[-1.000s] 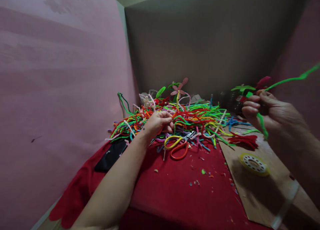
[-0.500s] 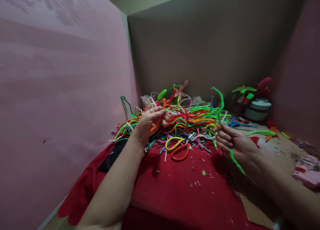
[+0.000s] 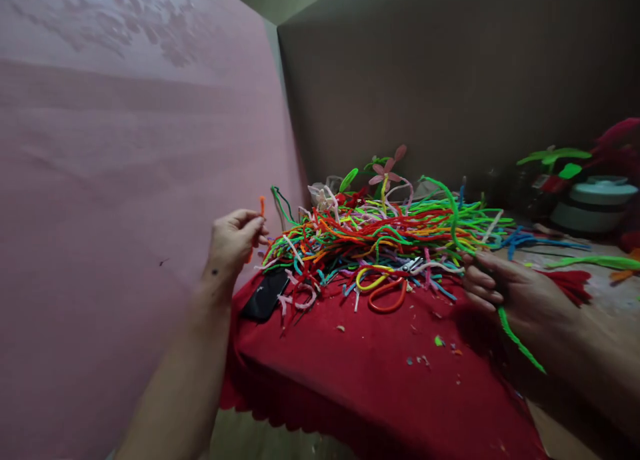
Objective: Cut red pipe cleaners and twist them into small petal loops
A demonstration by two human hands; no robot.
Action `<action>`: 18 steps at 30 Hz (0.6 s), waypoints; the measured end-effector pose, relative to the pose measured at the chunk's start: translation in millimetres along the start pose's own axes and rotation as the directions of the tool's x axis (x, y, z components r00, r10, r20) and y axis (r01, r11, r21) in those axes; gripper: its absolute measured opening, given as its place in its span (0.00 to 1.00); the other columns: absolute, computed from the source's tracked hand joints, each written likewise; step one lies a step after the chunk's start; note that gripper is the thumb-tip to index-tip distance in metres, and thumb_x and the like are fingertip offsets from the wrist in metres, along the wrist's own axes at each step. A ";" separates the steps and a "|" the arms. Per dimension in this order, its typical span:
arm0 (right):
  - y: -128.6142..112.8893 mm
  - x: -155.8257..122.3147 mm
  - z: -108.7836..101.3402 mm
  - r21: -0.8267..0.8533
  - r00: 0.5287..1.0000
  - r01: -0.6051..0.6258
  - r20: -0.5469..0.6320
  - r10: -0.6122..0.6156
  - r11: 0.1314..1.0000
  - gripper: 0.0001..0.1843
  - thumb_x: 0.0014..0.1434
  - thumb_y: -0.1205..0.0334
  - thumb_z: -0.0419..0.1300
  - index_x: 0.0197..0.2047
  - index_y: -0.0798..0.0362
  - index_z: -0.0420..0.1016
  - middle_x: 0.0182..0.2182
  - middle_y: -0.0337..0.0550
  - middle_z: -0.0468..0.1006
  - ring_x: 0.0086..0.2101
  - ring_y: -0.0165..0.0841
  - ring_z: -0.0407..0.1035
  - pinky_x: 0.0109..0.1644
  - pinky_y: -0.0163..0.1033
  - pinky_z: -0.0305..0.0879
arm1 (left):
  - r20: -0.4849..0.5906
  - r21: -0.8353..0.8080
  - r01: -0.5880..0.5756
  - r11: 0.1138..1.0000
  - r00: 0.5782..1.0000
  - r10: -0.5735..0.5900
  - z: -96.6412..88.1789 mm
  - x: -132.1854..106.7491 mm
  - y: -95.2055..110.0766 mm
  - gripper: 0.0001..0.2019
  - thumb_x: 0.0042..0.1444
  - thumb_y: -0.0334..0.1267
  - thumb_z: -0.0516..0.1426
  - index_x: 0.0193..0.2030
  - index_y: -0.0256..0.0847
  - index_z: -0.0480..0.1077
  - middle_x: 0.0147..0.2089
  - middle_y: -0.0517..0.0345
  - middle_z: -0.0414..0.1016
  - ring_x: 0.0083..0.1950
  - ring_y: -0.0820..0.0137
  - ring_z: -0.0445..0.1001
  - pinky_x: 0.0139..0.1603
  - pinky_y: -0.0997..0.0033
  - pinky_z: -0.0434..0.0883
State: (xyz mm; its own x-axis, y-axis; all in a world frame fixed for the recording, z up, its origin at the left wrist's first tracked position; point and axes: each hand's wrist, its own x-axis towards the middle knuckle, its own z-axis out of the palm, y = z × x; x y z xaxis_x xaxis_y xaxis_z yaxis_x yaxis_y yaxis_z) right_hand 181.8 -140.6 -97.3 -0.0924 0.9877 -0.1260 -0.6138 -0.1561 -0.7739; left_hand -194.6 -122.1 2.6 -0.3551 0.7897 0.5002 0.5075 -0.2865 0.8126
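Note:
My left hand (image 3: 235, 240), raised at the left of the table, pinches an orange pipe cleaner (image 3: 263, 207); its upper end sticks out above the fingertips. In my right hand (image 3: 493, 283) is a long green pipe cleaner (image 3: 520, 340), one end curving up past the fingers and the other hanging below the palm. Between the hands spreads a tangled pile of coloured pipe cleaners (image 3: 400, 230). Scissors (image 3: 387, 307) with one yellow and one red handle loop lie at its front edge.
A black phone (image 3: 265, 297) lies on the red tablecloth (image 3: 370, 367), left of the scissors. Small scraps (image 3: 439, 341) dot the cloth. Behind the pile stands a pink flower (image 3: 386, 173). A lidded jar (image 3: 595, 203) is at the back right. A pink wall (image 3: 125, 200) rises on the left.
My left hand has moved left, off the pile, with the orange pipe cleaner. My right hand still grips the green one. The view has shifted left, showing more of the phone.

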 end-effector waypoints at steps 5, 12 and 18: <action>-1.3 -1.3 0.8 -0.025 1.000 0.007 -0.013 -0.008 1.000 0.07 0.56 0.64 0.57 0.27 0.56 0.68 0.14 0.31 0.54 0.12 0.20 0.46 0.11 0.27 0.51 | 0.310 0.169 -0.015 0.985 0.950 -0.038 21.1 -9.1 -34.3 0.05 0.46 0.35 0.54 0.27 0.36 0.68 0.22 0.62 0.69 0.23 0.75 0.68 0.24 0.77 0.64; 2.6 1.7 -0.8 -0.051 1.000 -0.017 0.003 0.018 0.999 0.11 0.53 0.65 0.59 0.24 0.54 0.61 0.14 0.31 0.54 0.12 0.21 0.45 0.11 0.27 0.49 | 0.764 0.341 -0.605 0.719 0.624 0.162 63.0 -59.4 -24.4 0.09 0.53 0.35 0.53 0.38 0.40 0.73 0.38 0.55 0.71 0.40 0.70 0.70 0.41 0.73 0.66; 0.6 -0.4 -1.3 -0.053 0.999 -0.012 0.033 0.014 0.999 0.11 0.53 0.64 0.59 0.24 0.53 0.60 0.14 0.31 0.54 0.13 0.20 0.45 0.12 0.26 0.49 | 0.804 0.574 -0.707 0.414 0.581 -0.125 84.9 -81.4 -22.2 0.12 0.55 0.36 0.49 0.41 0.38 0.71 0.40 0.45 0.74 0.39 0.59 0.74 0.36 0.65 0.68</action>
State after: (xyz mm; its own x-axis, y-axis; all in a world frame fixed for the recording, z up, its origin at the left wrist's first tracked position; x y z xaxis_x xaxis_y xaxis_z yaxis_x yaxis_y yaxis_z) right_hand 182.5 -141.1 -98.6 -0.1265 0.9852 -0.1160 -0.5699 -0.1679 -0.8044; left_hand -110.3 -134.0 -81.5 0.3621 0.9307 -0.0513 0.9116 -0.3651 -0.1890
